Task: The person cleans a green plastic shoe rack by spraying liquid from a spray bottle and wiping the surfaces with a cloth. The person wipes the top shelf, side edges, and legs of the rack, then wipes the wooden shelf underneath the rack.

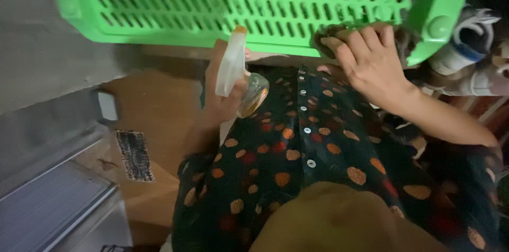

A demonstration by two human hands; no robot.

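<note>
Two hands: both were busy.
Left hand point(222, 101): grip closed around a spray bottle point(233, 66).
Right hand point(371, 61): fingers pressed a cloth point(331, 32) against the green slatted crate point(238, 3).

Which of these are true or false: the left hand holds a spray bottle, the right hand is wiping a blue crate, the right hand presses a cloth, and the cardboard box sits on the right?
The left hand holds a spray bottle: true.
The right hand is at a blue crate: false, the slatted crate is green.
The right hand presses a cloth against the crate's edge: true.
The cardboard box sits on the right: false, it lies on the left.
</note>
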